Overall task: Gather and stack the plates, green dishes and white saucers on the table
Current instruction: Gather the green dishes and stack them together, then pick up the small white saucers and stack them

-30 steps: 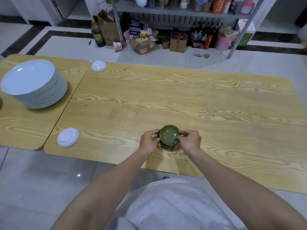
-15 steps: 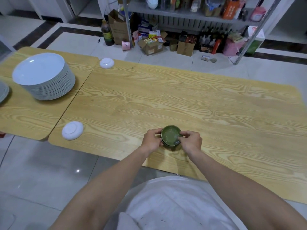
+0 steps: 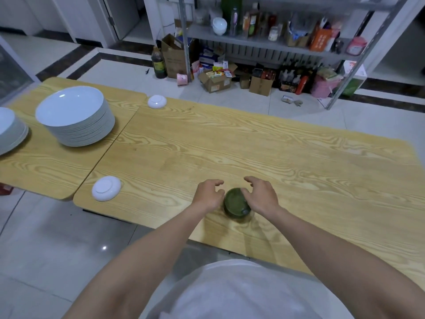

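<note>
Green dishes [image 3: 235, 203] stood close to the near edge of the wooden surface [image 3: 276, 157], between the left grip [image 3: 210, 194] and the right grip [image 3: 262, 196] (both bare hands, fingers loosely spread, released, clasping nothing). Open wood stretched beyond and rightward. One upturned white saucer [image 3: 106, 188] sat near the left corner and another [image 3: 157, 101] at the far edge. A tall plate stack [image 3: 76, 116] occupied the adjoining surface [image 3: 46, 162]. Behind, a metal shelf [image 3: 264, 42] and cardboard boxes [image 3: 216, 81] lined the tiled floor.
</note>
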`<state>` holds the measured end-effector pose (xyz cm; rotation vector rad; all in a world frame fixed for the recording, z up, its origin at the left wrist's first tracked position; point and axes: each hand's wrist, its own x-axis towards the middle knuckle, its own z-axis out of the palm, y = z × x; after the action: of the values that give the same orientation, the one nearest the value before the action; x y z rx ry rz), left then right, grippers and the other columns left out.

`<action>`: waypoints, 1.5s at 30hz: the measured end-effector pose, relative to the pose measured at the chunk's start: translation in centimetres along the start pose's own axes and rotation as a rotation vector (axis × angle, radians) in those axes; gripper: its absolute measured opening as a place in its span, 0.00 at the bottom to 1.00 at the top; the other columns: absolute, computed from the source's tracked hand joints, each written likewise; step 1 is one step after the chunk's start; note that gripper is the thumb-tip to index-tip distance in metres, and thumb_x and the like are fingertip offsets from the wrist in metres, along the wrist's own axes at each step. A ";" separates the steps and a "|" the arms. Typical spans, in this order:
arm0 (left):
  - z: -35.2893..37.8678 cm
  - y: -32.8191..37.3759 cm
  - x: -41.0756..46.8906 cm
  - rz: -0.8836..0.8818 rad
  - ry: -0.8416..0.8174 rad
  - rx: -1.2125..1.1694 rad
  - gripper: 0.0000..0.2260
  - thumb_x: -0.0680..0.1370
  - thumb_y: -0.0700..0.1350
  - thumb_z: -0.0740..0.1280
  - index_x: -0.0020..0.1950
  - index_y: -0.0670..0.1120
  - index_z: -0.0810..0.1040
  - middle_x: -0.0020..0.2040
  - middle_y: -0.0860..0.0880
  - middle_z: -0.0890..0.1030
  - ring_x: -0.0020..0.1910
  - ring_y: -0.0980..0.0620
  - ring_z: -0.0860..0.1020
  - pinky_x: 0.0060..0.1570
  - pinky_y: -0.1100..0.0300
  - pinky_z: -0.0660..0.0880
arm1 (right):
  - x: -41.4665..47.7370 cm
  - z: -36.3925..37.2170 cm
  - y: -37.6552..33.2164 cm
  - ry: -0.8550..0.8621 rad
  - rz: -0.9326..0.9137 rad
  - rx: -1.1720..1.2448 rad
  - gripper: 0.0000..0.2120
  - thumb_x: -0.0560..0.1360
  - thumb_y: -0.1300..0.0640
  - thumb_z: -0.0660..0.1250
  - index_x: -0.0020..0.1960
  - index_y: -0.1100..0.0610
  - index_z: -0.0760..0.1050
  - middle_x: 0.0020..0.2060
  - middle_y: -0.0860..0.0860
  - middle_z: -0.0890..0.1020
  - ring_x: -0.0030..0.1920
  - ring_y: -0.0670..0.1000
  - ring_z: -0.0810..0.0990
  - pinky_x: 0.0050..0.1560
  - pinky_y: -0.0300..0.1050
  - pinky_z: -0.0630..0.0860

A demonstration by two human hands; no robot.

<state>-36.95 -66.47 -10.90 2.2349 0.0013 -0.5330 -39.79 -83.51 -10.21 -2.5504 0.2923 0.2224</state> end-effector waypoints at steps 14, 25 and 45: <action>-14.0 4.4 0.7 0.162 0.296 0.830 0.28 0.82 0.59 0.57 0.79 0.50 0.57 0.81 0.46 0.53 0.80 0.41 0.50 0.76 0.44 0.53 | 6.0 -6.0 -12.8 -0.087 -0.384 -0.614 0.38 0.81 0.41 0.58 0.81 0.53 0.43 0.80 0.58 0.51 0.80 0.59 0.49 0.76 0.60 0.52; -23.5 0.9 0.2 0.133 0.358 0.831 0.29 0.81 0.60 0.56 0.80 0.50 0.55 0.81 0.45 0.51 0.80 0.41 0.49 0.75 0.43 0.54 | 6.5 -3.6 -22.6 -0.001 -0.402 -0.644 0.38 0.80 0.41 0.58 0.81 0.55 0.45 0.79 0.57 0.55 0.79 0.58 0.53 0.75 0.60 0.55; -31.0 -0.1 11.3 0.078 0.400 0.790 0.28 0.81 0.56 0.58 0.79 0.48 0.58 0.80 0.44 0.56 0.78 0.40 0.54 0.73 0.45 0.58 | 19.5 -2.5 -30.9 0.023 -0.502 -0.649 0.37 0.80 0.43 0.58 0.81 0.56 0.47 0.78 0.57 0.58 0.78 0.57 0.56 0.74 0.59 0.55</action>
<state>-15.02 -45.84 2.56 3.0626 -0.1055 -0.0126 -12.97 -62.70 3.42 -3.1520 -0.4956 0.1013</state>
